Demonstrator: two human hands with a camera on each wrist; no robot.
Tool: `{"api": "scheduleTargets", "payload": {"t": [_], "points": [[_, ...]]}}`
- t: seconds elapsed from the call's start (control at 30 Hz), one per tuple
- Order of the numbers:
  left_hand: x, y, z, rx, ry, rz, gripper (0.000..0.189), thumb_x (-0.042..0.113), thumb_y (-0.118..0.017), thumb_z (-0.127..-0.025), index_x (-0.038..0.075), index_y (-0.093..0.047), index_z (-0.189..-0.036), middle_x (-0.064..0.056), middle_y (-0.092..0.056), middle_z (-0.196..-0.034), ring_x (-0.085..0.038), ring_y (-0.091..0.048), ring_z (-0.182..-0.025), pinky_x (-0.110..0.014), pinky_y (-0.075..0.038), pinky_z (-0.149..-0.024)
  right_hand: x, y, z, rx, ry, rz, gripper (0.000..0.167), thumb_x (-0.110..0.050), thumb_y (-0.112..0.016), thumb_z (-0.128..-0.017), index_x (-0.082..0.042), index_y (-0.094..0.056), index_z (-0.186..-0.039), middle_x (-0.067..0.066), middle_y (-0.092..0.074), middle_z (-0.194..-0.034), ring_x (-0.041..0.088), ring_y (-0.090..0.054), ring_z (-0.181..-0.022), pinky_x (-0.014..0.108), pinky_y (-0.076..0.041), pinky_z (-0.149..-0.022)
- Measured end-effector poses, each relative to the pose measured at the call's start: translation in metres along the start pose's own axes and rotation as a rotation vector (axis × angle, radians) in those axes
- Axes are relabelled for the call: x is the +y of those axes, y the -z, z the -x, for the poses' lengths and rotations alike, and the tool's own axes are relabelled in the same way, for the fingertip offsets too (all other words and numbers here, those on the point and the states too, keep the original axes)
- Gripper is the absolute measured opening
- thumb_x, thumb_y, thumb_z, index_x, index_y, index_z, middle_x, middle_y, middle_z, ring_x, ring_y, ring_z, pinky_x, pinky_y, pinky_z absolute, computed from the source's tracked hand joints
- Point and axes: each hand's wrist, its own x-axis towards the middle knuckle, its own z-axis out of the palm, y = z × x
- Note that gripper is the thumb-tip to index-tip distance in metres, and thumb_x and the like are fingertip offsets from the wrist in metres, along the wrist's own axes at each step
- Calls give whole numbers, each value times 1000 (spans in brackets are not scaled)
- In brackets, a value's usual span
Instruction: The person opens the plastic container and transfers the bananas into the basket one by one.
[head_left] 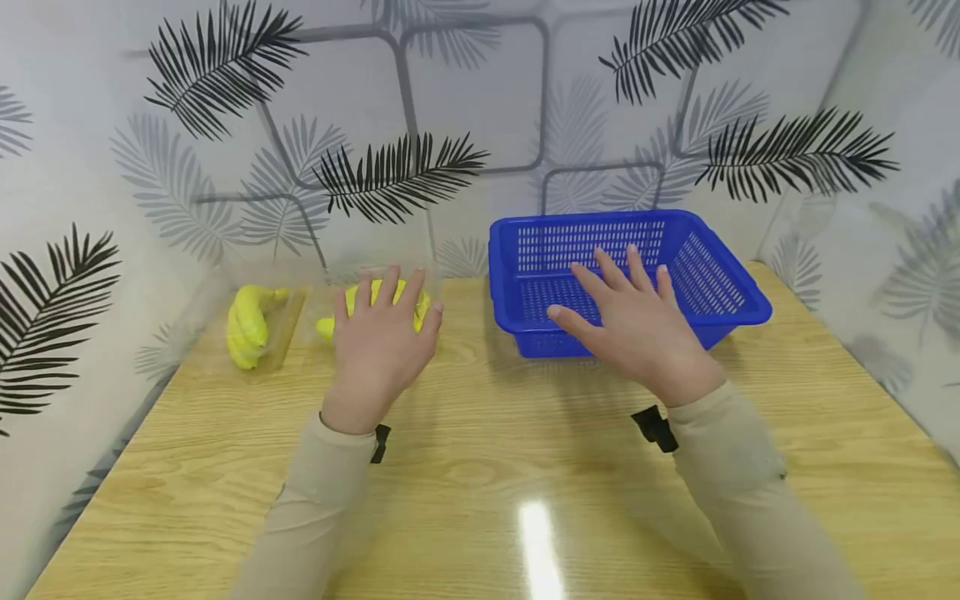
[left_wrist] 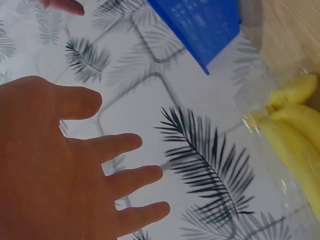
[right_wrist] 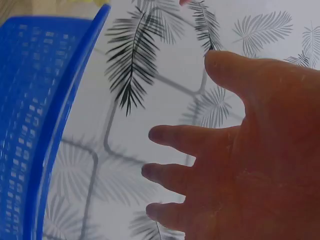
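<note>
My left hand is held up with its fingers straight and spread, and nothing is in it. Behind it, partly hidden in the head view, yellow bananas lie in a clear plastic container; the left wrist view shows these bananas more fully. My right hand, also spread and holding nothing, is raised in front of a blue plastic basket. Its fingers overlap the basket's near side in the head view. Farther left, another bunch of bananas sits in a second clear container.
Everything stands on a wood-grain table, with the basket at the back right and both containers at the back left. A wall covering with leaf prints rises right behind the table's back edge.
</note>
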Motion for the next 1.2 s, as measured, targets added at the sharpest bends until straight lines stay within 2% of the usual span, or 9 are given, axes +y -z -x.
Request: {"api": "scheduleTargets", "payload": {"t": [0.17, 0.3, 0.43, 0.6, 0.7, 0.83, 0.93, 1.07, 1.2], "points": [[-31, -6, -4, 29, 45, 21, 61, 50, -28, -104, 20, -27, -157, -13, -20, -161, -41, -10, -146, -64, -2, -113, -28, -19, -21, 32, 58, -35, 82, -71, -33, -95, -17, -26, -157, 12, -9, -163, 34, 10, -147, 60, 6, -114], [-68, -16, -10, 80, 69, 61, 62, 49, -33, -103, 14, -30, -155, -17, -21, -159, -43, -12, -145, -65, -5, -112, -59, -45, -42, 75, 137, -60, 76, -65, -37, -98, -18, -28, -156, 9, -11, -163, 32, 4, -148, 56, 1, -116], [-104, -30, -16, 116, 47, 119, 65, 49, -42, -102, 10, -32, -153, -21, -21, -158, -46, -14, -144, -64, -12, -112, -87, -76, -64, 93, 219, -109, 74, -61, -40, -99, -18, -27, -157, 8, -11, -163, 30, 0, -149, 53, -3, -117], [-138, -47, -21, 92, -3, 261, 68, 44, -55, -98, 8, -32, -152, -24, -17, -158, -48, -16, -143, -63, -18, -112, -108, -108, -89, 98, 259, -168, 73, -57, -45, -99, -17, -26, -157, 8, -11, -163, 29, -5, -149, 52, -9, -118], [-150, -54, -22, 72, -14, 340, 69, 38, -60, -97, 7, -32, -152, -25, -14, -159, -47, -15, -143, -65, -20, -110, -113, -122, -101, 92, 250, -221, 72, -52, -50, -99, -16, -25, -157, 8, -11, -163, 30, -6, -149, 52, -10, -117], [-157, -62, -25, 47, -21, 403, 68, 33, -61, -97, 6, -32, -153, -26, -10, -159, -48, -12, -143, -66, -19, -110, -109, -138, -111, 48, 220, -318, 74, -45, -56, -99, -17, -22, -158, 7, -4, -164, 33, -4, -148, 54, -12, -116], [-162, -67, -27, 43, -30, 445, 68, 31, -62, -97, 6, -31, -153, -25, -8, -160, -47, -12, -144, -66, -19, -110, -105, -149, -117, 2, 215, -392, 75, -39, -60, -98, -19, -20, -158, 8, 1, -164, 34, -12, -147, 56, -19, -114], [-166, -70, -28, 53, -42, 480, 66, 29, -63, -96, 6, -34, -152, -25, -10, -160, -46, -12, -144, -65, -19, -110, -101, -154, -120, -33, 228, -464, 74, -31, -62, -98, -19, -20, -158, 8, 2, -164, 35, -25, -144, 53, -28, -112], [-164, -67, -26, 54, -52, 486, 64, 26, -66, -95, 4, -39, -149, -27, -14, -158, -46, -15, -143, -66, -20, -110, -99, -150, -117, -55, 231, -471, 74, -31, -62, -98, -18, -21, -158, 10, 0, -164, 34, -23, -144, 51, -24, -114]]}}
